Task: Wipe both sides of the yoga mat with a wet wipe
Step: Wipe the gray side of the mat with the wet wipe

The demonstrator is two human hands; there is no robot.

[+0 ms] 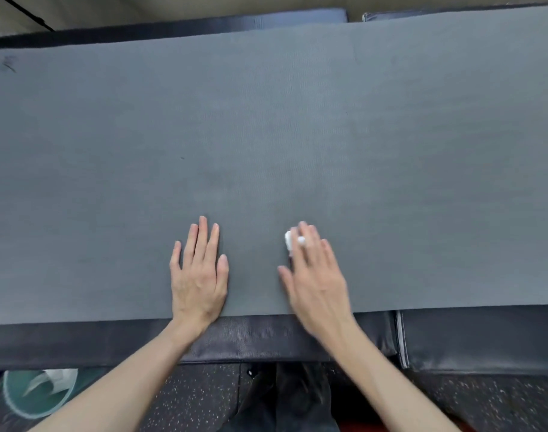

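A grey yoga mat (266, 135) lies spread flat across dark padded benches and fills most of the view. My left hand (199, 272) rests palm down on the mat near its front edge, fingers straight and together. To its right, my right hand (314, 275) presses a crumpled white wet wipe (289, 240) onto the mat under its straight fingers. Only the wipe's left edge shows beyond the fingertips. The right hand looks slightly blurred.
Dark padded benches (484, 341) carry the mat, with a seam at the right. A teal bin (35, 391) holding white paper stands on the speckled floor at lower left. My dark-clothed legs (285, 400) are below the bench edge. A dark scuff (8, 64) marks the mat's far left.
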